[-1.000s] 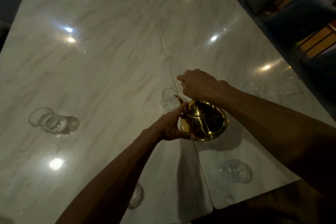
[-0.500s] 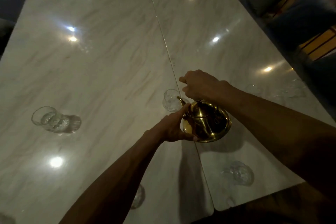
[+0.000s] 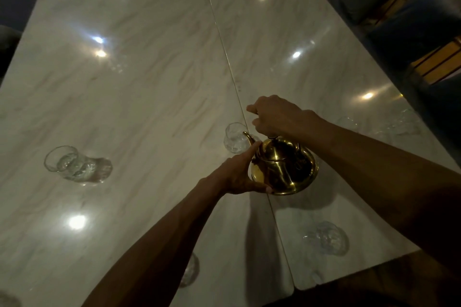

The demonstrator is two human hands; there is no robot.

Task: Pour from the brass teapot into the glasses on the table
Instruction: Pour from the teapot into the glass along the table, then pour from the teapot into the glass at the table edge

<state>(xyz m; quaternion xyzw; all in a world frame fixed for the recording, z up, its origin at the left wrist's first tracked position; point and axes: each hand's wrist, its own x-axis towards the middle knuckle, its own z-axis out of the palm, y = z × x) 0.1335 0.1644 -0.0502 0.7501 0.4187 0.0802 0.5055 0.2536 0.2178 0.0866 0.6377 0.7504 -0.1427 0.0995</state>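
Note:
The brass teapot point(image 3: 283, 169) hangs tilted over the marble table point(image 3: 139, 97), its curved spout over a clear glass point(image 3: 234, 141). My right hand point(image 3: 275, 114) grips the handle above the lid, fingers curled round it. My left hand point(image 3: 239, 174) presses against the pot's left side with forefinger and thumb stretched along the brass. Whether liquid flows from the spout cannot be made out. Another glass point(image 3: 74, 163) stands at the left, and one point(image 3: 326, 238) stands near the front right edge.
A glass point(image 3: 190, 269) is half hidden under my left forearm. More glasses point(image 3: 348, 123) stand beyond my right arm near the right edge. Blue chairs point(image 3: 409, 15) line the table's right side. A seam point(image 3: 224, 50) runs down the middle of the tabletop.
The teapot has tipped a little more toward the glass, and both hands shifted slightly with it. The glasses have not moved.

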